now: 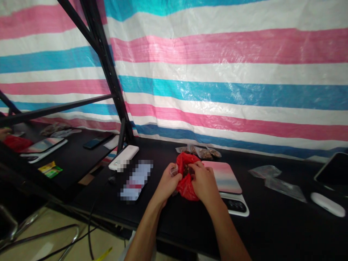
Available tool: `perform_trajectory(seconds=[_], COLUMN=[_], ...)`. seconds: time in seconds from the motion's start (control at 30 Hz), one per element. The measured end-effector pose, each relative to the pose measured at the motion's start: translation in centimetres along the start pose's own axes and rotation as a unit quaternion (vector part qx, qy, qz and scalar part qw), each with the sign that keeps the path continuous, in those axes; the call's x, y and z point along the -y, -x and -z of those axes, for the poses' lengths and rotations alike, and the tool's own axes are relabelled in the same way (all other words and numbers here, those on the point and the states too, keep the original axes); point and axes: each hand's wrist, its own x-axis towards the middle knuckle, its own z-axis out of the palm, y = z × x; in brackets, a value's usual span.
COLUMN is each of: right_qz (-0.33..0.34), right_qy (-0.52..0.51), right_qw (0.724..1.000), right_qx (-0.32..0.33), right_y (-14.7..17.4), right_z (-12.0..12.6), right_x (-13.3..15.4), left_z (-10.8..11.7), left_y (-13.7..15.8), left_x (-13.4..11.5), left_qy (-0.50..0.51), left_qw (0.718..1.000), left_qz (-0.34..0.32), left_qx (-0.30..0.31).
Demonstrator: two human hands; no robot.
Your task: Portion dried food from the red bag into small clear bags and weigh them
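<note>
Head view, taking the red plastic bag [187, 190] as the centre of the dial: it sits on the black table [277, 232] between the two hands, its mouth open and small brown pieces [186, 171] showing inside. The left hand [169, 182], at 9 o'clock, is closed on some crumpled transparent plastic [174, 170], thumb against the bag's rim. The right hand [203, 180], at 3 o'clock, has its fingers bent into the mouth — whether they grip any pieces I cannot tell.

Just beyond the right hand, at 3 o'clock, is a white scale [246, 208] with a pink-and-grey plate [224, 175]. Filled transparent bags [205, 151] lie at 1 o'clock, near the striped sheet [223, 72] that hangs at 12. Farther out at 3 are flat transparent bags [285, 186], then a white case [328, 204] and a dark device [334, 172].

At 9 lies a phone [137, 181], its screen blurred; a white block [126, 156] rests behind it. A black frame [107, 74] leans up at 10. Well apart at 9, a second table [78, 156] bears a yellow-and-green packet [50, 169] — and more red plastic [17, 144] near another person's hand [3, 133].
</note>
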Motion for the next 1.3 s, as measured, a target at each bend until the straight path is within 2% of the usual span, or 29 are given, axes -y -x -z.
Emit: perform_trajectory(seconds=[0.17, 0.4, 0.53, 0.63, 0.73, 0.9, 1.03, 1.13, 1.23, 1.3], right_qz=[-0.011, 0.003, -0.018, -0.030, -0.022, -0.018, 0.015, 0.034, 0.024, 0.010], right_qy=[-0.040, -0.132, -0.072, -0.015, 0.008, 0.019, -0.010, -0.049, -0.093, -0.124], right_qw=[0.999, 0.990, 0.996, 0.999, 1.000, 0.999, 1.000, 0.998, 0.995, 0.991], right_qx=[-0.032, -0.052, -0.053, -0.029, -0.009, -0.018, -0.019, -0.009, -0.024, -0.039], right_y=[0.0, 0.0, 0.2, 0.2, 0.1, 0.1, 0.0, -0.2, -0.3, -0.3], right_z=[-0.3, -0.5, 0.1, 0.4, 0.3, -0.1, -0.5, -0.8, -1.1, -1.2], right_x=[0.1, -0.5, -0.7, -0.6, -0.2, 0.1, -0.1, -0.3, -0.4, -0.5], left_z=[0.5, 1.4, 1.7, 1.7, 1.6, 1.5, 1.0, 0.8, 0.7, 0.8], left_y=[0.0, 0.0, 0.1, 0.1, 0.0, -0.1, -0.1, -0.1, -0.3, -0.5], left_x=[0.5, 0.6, 0.7, 0.9, 1.1, 0.9, 0.8, 0.8, 0.7, 0.7], left_qy=[-0.022, -0.032, -0.063, -0.071, -0.073, -0.072, -0.041, 0.018, 0.086, 0.082], left_qw=[1.000, 0.999, 0.997, 0.996, 0.994, 0.993, 0.996, 0.999, 0.995, 0.995], left_qz=[-0.003, -0.044, -0.050, -0.061, -0.078, -0.088, -0.073, -0.039, -0.027, -0.040], left_qx=[0.021, -0.006, 0.013, 0.012, 0.001, 0.012, -0.012, -0.031, -0.039, -0.050])
